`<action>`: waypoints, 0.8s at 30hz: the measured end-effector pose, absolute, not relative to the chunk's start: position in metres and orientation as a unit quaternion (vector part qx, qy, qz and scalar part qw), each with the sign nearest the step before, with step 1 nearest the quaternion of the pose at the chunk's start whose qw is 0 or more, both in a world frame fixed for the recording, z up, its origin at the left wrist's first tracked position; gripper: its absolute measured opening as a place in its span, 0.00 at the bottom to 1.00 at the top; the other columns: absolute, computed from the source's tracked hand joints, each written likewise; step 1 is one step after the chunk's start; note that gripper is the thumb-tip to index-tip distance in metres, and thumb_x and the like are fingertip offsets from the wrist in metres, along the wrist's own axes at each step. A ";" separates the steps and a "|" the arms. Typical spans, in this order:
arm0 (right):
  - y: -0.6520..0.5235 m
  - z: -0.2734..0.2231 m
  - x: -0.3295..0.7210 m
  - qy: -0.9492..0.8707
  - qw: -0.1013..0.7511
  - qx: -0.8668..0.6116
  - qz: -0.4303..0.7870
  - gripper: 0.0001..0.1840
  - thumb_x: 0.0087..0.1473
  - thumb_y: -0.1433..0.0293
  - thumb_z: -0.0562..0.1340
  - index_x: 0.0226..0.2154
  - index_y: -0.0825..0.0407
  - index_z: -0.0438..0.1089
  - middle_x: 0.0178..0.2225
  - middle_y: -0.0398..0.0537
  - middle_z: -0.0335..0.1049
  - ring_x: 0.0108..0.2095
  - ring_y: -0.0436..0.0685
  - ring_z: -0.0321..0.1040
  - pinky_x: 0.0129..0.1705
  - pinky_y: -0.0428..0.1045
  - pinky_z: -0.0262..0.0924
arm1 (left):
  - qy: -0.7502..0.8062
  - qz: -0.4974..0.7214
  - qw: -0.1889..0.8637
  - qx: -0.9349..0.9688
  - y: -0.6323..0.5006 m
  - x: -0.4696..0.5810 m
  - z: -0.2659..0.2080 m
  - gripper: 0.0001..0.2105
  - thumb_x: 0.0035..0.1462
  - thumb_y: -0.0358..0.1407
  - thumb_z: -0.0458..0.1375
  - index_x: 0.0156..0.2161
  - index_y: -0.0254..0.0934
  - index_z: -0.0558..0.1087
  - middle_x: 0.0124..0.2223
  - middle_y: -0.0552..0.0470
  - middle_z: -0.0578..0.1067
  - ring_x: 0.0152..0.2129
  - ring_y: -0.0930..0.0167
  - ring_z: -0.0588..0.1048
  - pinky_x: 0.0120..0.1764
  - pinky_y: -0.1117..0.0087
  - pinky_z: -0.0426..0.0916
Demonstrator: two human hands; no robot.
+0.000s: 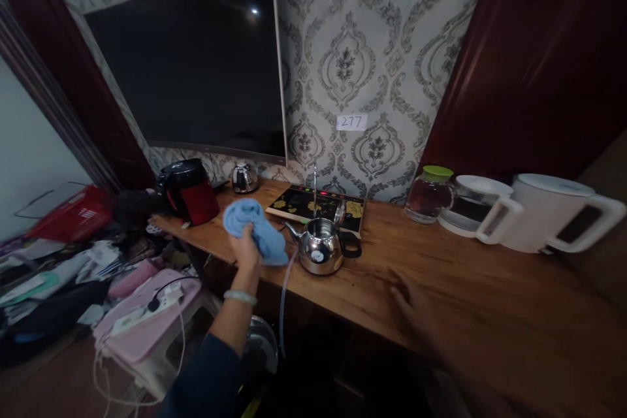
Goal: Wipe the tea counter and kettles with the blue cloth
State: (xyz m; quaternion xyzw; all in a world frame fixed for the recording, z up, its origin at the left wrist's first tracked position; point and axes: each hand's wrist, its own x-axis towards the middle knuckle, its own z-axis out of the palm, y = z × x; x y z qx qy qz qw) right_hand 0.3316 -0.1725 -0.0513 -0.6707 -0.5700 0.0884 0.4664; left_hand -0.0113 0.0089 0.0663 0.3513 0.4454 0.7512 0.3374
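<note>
My left hand [245, 251] is closed around a bunched light-blue cloth [262, 232], held at the front edge of the wooden table, left of the kettle. A shiny steel kettle [321, 255] stands upright near the edge, spout to the left, black handle to the right. Its lid [339, 212] is raised. My right hand [411, 300], dim and somewhat blurred, is low over the table's front edge, right of the kettle. Its fingers look stretched out, with nothing seen in them. Behind the kettle lies a black tea stove [289, 204] with gold flowers and an upright metal tap [315, 186].
A red-and-black pot [191, 192] and a small steel pot [244, 178] stand at the left. Several jugs, including a green-lidded one [429, 196] and a white pitcher [543, 212], line the right. A clear hose [285, 304] hangs over the edge. A pink stool [147, 326] carries a power strip.
</note>
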 end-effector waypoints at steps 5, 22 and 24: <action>-0.177 -0.071 0.346 -0.561 0.432 -0.705 0.043 0.22 0.58 0.62 0.53 0.50 0.52 0.70 0.50 0.56 0.73 0.51 0.64 0.70 0.56 0.65 0.62 | 0.632 0.565 0.251 0.467 -0.005 -0.026 -0.003 0.15 0.47 0.38 0.60 0.42 0.36 0.71 0.42 0.43 0.78 0.45 0.57 0.76 0.51 0.55 0.68; -0.180 -0.061 0.340 -0.578 0.386 -0.717 0.045 0.22 0.59 0.62 0.51 0.48 0.52 0.72 0.49 0.53 0.73 0.52 0.62 0.68 0.57 0.60 0.60 | 0.586 0.677 0.248 0.370 -0.018 -0.023 0.009 0.20 0.43 0.32 0.57 0.45 0.35 0.70 0.42 0.48 0.76 0.39 0.66 0.76 0.48 0.61 0.70; -0.180 -0.061 0.341 -0.579 0.385 -0.717 0.043 0.22 0.59 0.61 0.50 0.48 0.51 0.72 0.49 0.52 0.73 0.52 0.62 0.67 0.57 0.60 0.60 | 0.539 0.723 0.250 0.354 -0.026 -0.026 0.028 0.23 0.43 0.33 0.58 0.48 0.35 0.70 0.46 0.47 0.76 0.41 0.67 0.75 0.51 0.61 0.69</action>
